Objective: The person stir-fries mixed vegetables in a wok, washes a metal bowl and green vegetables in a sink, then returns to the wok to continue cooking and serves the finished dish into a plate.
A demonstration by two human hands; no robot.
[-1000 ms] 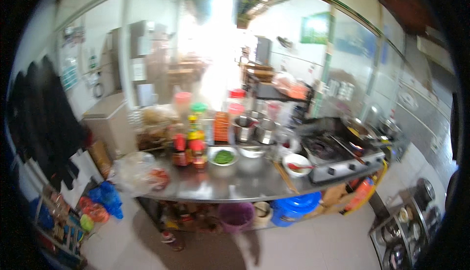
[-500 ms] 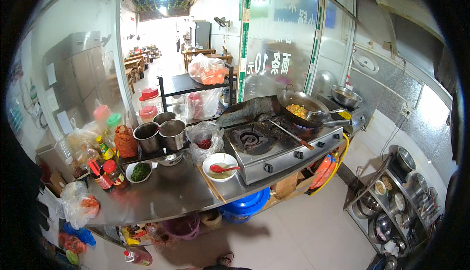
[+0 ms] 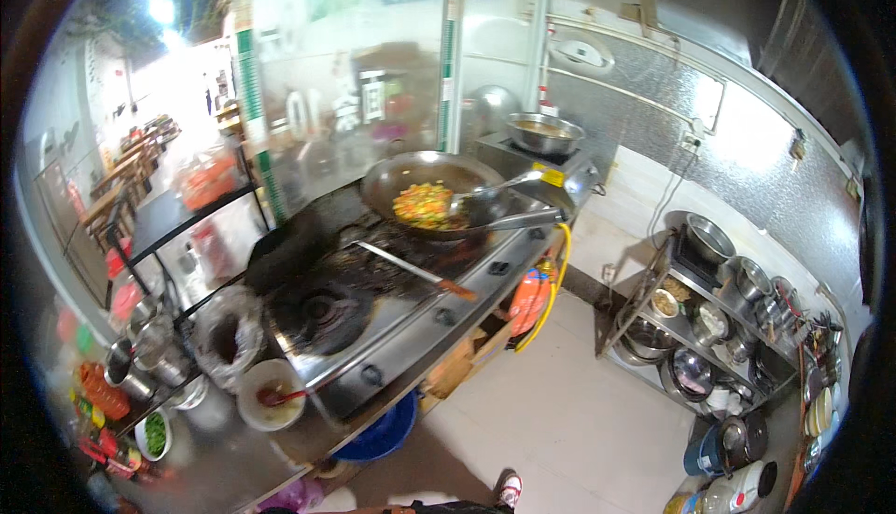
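Observation:
Neither of my hands is in view. A wok point(image 3: 467, 171) with a long metal handle point(image 3: 527, 220) sits over the stove's far burner. Diced yellow, orange and green food point(image 3: 425, 204) lies in it, and a metal ladle point(image 3: 490, 189) rests across its right side. On the greasy stove point(image 3: 373, 337) lies a long utensil point(image 3: 397, 261) with a wooden handle end, near the bare front burner point(image 3: 322, 313). To the stove's left, a white bowl point(image 3: 250, 411) holds a red spoon point(image 3: 283, 397).
A steel basin point(image 3: 546, 144) stands on a second stove beyond the wok. Steel pots point(image 3: 163, 355), a plastic-lined container point(image 3: 224, 332) and a dish of chopped greens point(image 3: 154, 435) are at lower left. At right stands a rack of bowls point(image 3: 635, 313). A yellow hose point(image 3: 551, 295) hangs below the stove.
The view has swung right and closer to the stove, with some blur. The wok, ladle and white bowl appear farther left in the picture. Their arrangement looks the same.

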